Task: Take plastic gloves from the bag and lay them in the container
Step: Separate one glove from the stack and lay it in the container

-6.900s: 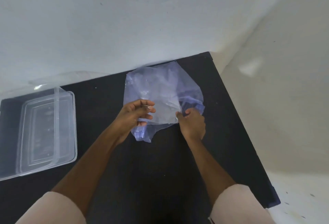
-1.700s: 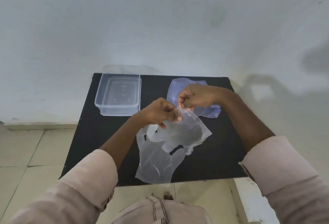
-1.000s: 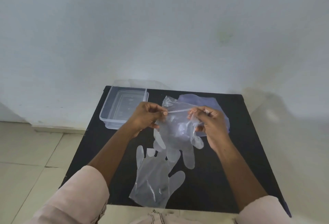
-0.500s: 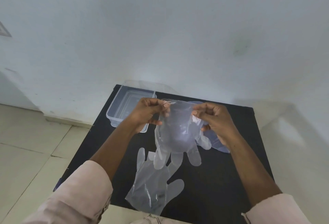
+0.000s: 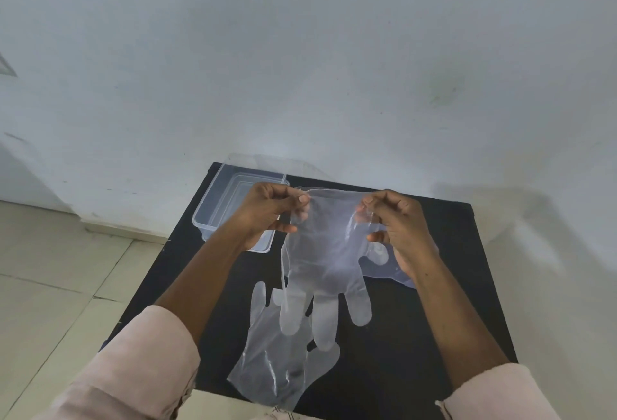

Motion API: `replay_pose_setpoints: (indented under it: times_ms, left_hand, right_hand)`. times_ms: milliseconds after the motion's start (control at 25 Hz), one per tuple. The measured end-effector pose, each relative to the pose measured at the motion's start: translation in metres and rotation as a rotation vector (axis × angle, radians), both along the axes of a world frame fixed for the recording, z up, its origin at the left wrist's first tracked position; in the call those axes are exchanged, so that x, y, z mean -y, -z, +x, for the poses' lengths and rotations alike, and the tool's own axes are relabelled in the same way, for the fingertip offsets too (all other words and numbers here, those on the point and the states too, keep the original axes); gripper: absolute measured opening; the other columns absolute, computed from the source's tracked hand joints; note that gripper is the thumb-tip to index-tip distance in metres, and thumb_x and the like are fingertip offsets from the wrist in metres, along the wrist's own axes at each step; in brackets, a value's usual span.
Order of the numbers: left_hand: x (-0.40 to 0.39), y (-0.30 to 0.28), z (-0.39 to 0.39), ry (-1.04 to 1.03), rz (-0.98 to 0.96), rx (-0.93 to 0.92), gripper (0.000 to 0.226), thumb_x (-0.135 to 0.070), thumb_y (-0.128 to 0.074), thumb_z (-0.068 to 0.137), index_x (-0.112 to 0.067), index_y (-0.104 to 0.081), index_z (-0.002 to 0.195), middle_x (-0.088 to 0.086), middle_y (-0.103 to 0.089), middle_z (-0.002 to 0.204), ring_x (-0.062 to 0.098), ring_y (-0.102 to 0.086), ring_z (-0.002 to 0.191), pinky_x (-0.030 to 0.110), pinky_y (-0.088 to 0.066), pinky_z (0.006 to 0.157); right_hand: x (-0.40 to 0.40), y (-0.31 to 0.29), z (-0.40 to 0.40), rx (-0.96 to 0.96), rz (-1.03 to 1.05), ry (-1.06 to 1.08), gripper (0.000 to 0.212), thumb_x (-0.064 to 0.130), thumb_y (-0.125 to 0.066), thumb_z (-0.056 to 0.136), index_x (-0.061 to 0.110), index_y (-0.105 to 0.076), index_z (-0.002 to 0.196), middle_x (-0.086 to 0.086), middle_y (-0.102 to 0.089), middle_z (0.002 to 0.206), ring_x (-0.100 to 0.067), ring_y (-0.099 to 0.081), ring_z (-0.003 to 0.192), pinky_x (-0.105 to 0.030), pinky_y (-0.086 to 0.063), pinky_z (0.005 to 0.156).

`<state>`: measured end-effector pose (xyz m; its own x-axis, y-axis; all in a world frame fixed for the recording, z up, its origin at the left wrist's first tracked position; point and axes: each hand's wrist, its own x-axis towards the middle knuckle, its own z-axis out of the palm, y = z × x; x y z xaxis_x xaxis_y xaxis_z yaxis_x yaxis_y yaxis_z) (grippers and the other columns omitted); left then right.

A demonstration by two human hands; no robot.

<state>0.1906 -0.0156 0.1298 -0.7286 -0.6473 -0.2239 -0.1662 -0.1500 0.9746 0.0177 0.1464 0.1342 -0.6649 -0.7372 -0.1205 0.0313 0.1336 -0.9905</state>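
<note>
My left hand [image 5: 267,210] and right hand [image 5: 399,224] pinch the cuff of a clear glove [image 5: 325,262], held up with fingers hanging down. A second glove [image 5: 283,363] lies flat on the black table [image 5: 417,336]. The container [image 5: 230,205] stands at the far left corner.

I read no text, label, brand or number anywhere: nothing legible shows on any surface in my head view.

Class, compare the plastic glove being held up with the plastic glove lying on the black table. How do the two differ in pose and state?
The held glove hangs with its fingers pointing down, pinched at the cuff by the left hand and right hand. The lying glove rests flat on the table, untouched, fingers pointing away from the person. The held glove is stretched smooth; the lying glove looks wrinkled. Both are clear, thin plastic.
</note>
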Motion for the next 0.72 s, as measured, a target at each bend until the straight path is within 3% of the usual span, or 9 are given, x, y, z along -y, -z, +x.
replay_pose_setpoints:
  times_ms: [200,440,600,720]
  left_hand:
    - [0.001,0.002,-0.001,-0.017,0.004,0.018,0.025,-0.022,-0.072,0.084,-0.001,-0.073,0.097,0.013,-0.071,0.086,0.015,-0.069,0.073,0.028,-0.060,0.064]
    - [0.003,0.005,-0.001,-0.042,0.105,0.035,0.013,-0.020,-0.064,0.091,-0.008,-0.070,0.091,0.013,-0.074,0.093,0.020,-0.072,0.080,0.031,-0.061,0.067]
    - [0.014,0.008,0.004,-0.071,0.120,0.034,0.012,-0.019,-0.060,0.094,-0.009,-0.065,0.089,0.019,-0.074,0.099,0.028,-0.072,0.084,0.036,-0.062,0.072]
    - [0.027,0.013,0.011,-0.086,0.113,0.022,0.013,-0.019,-0.057,0.095,-0.009,-0.062,0.088,0.019,-0.074,0.095,0.029,-0.073,0.082,0.036,-0.062,0.070]
  right_hand:
    - [0.005,0.002,-0.001,0.016,-0.002,-0.027,0.014,0.016,-0.059,0.094,0.005,-0.067,0.093,-0.009,-0.074,0.089,-0.018,-0.073,0.080,-0.023,-0.052,0.051]
    - [0.019,0.011,0.001,0.001,0.010,-0.043,0.016,0.014,-0.053,0.096,0.012,-0.061,0.082,-0.008,-0.074,0.084,-0.012,-0.069,0.068,-0.031,-0.056,0.056]
    - [0.039,0.017,0.005,-0.089,0.071,-0.085,0.021,0.015,-0.050,0.096,0.020,-0.057,0.077,-0.023,-0.071,0.095,-0.019,-0.062,0.071,-0.034,-0.056,0.057]
    - [0.057,0.020,0.010,-0.063,0.079,-0.088,0.022,0.012,-0.050,0.095,0.020,-0.058,0.076,-0.022,-0.068,0.095,-0.018,-0.060,0.066,-0.034,-0.056,0.058]
